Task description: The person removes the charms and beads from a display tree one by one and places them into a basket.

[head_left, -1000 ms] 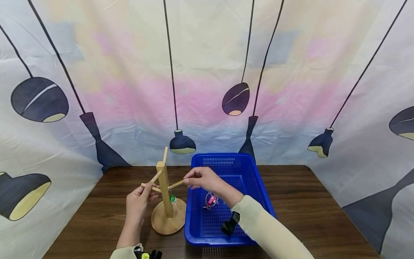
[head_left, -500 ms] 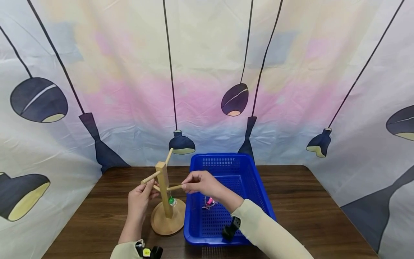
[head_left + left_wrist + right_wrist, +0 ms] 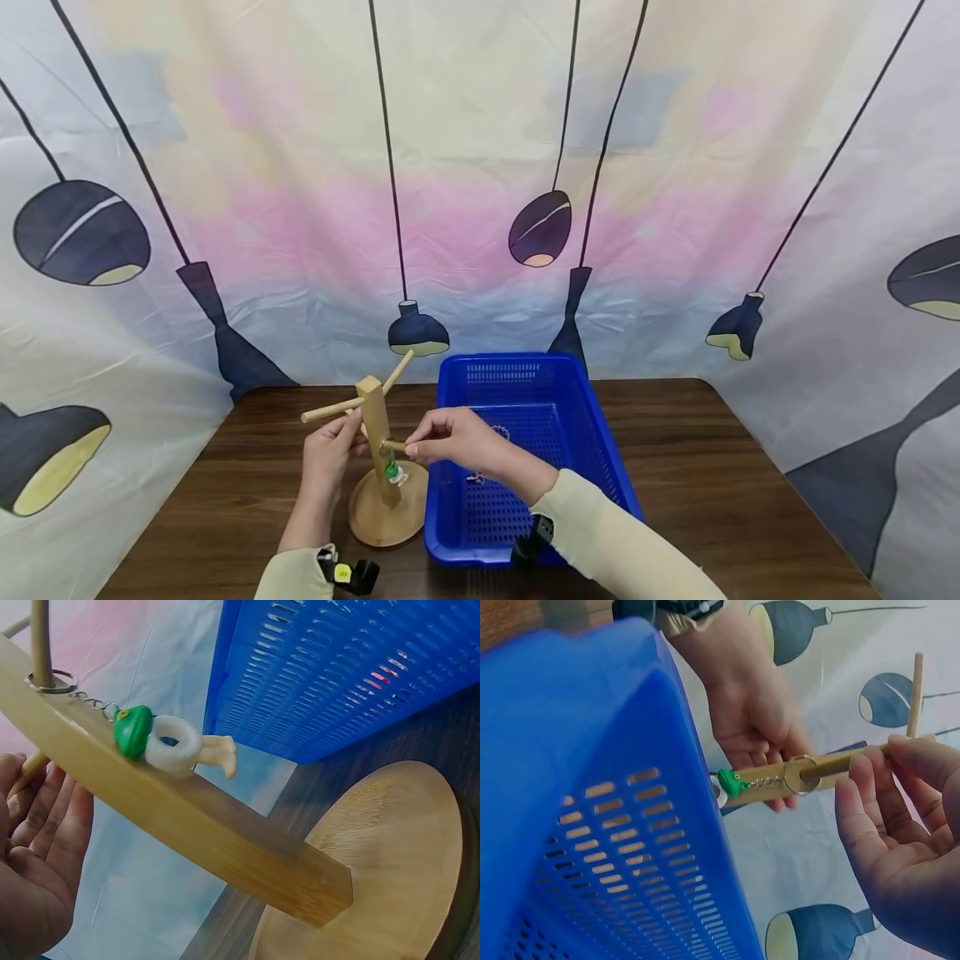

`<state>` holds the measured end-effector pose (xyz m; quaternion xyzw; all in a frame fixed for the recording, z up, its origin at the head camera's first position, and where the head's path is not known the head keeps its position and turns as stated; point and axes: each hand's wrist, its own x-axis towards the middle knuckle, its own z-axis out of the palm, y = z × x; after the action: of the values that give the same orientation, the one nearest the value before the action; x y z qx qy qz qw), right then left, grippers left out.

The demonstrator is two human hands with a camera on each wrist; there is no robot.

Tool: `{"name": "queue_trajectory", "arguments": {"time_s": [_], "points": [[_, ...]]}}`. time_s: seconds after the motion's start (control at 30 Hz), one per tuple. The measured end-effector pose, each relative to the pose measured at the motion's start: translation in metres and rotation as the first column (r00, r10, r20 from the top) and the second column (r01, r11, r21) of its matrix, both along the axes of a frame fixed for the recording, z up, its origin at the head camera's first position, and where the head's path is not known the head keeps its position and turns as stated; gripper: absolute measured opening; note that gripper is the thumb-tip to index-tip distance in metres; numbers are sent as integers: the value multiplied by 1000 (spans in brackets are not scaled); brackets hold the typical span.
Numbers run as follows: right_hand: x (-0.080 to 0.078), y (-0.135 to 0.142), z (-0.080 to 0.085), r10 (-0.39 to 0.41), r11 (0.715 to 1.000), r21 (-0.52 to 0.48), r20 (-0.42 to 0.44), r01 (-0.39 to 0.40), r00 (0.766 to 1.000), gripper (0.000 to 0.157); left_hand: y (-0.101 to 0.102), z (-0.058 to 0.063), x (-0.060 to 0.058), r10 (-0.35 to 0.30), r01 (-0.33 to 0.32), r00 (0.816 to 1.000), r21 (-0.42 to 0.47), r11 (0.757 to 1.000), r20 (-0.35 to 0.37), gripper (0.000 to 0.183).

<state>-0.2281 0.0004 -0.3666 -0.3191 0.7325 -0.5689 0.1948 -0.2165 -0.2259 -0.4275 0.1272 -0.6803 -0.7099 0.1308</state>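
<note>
A wooden peg stand (image 3: 380, 433) with a round base (image 3: 375, 525) is upright on the table. From one of its lower pegs a keychain (image 3: 393, 473) hangs by its metal ring. In the left wrist view the keychain's figure (image 3: 176, 742) has a green frog-like cap, a white ring body and pale legs. My right hand (image 3: 457, 442) pinches the end of that peg between thumb and fingers. On the post's other side, my left hand (image 3: 327, 458) holds another lower peg (image 3: 30, 772), with its fingers curled about it. The post partly hides the left fingertips in the head view.
Right of the stand, close to its base, is a blue plastic basket (image 3: 611, 467). Small keychain pieces (image 3: 477, 477) lie inside, partly covered by my right arm. A brown wooden table (image 3: 697, 500) carries everything, with a printed curtain (image 3: 480, 208) behind.
The stand has turned clockwise as seen from above. Its upper front peg swung left and the back peg right. My right hand came left and nearer with its peg.
</note>
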Motion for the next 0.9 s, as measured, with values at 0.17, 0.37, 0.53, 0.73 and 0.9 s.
{"name": "queue_trajectory", "arguments": {"time_s": [0.17,0.37,0.53,0.73,0.9], "points": [[5,-6,-1,33,999,-30,14,-33,999,19,1,-1,-3,-5,4,1000,-25,1000,-12,33],[9,-11,-3,24,999,-40,59,-21,998,19,2,-2,-6,-4,3,1000,-58,998,-14,26],[11,-15,-6,21,998,-62,63,-17,998,18,2,-1,-8,-23,22,1000,-68,997,-12,25],[14,-22,-10,27,993,-120,83,-17,996,20,5,0,-11,-46,45,999,-80,996,-15,27],[18,-29,-12,30,989,-147,99,-15,995,21,7,0,-14,-89,89,996,-31,996,-7,28]]}}
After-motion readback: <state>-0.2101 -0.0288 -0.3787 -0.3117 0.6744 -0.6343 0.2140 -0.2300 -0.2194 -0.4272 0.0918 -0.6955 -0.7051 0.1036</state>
